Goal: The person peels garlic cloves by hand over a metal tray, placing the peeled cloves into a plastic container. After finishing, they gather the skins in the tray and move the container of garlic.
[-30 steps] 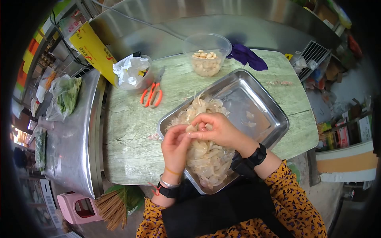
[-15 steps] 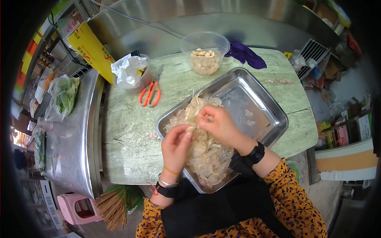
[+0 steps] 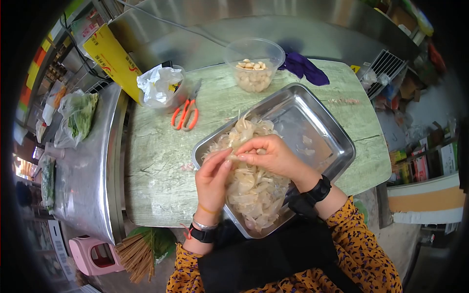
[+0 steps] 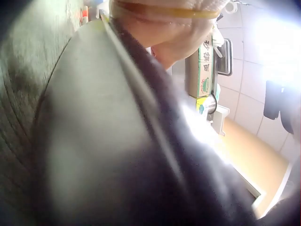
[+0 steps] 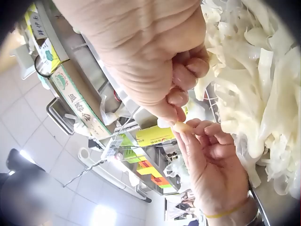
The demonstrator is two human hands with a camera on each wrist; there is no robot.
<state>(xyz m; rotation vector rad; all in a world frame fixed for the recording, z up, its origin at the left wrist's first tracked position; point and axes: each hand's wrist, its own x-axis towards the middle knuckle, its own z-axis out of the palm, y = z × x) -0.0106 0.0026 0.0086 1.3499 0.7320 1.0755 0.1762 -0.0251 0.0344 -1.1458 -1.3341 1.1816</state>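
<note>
Both hands meet over a heap of pale, translucent peels (image 3: 256, 193) in the left part of a metal tray (image 3: 337, 163). In the right wrist view a small pale clove-like piece (image 5: 182, 127) sits between the fingertips of the two hands. The left hand (image 3: 212, 183) pinches it from the left, thumb and forefinger together. From the right, the right hand (image 3: 273, 157) has its thumb and forefinger at the same piece, its other fingers curled. The left wrist view shows only part of the left hand (image 4: 164, 30), its fingertips hidden.
Behind the tray stands a clear tub (image 3: 254, 73) of whole cloves, beside a purple cloth (image 3: 305, 68). Orange-handled scissors (image 3: 185, 115) lie at the left, near a tub holding a white bag (image 3: 159, 85). A yellow box (image 3: 112, 63) leans at the table's back left corner.
The hands, together at first, parted briefly as the right one lifted away over the heap. They are together again, the right hand having come back down to the left fingertips.
</note>
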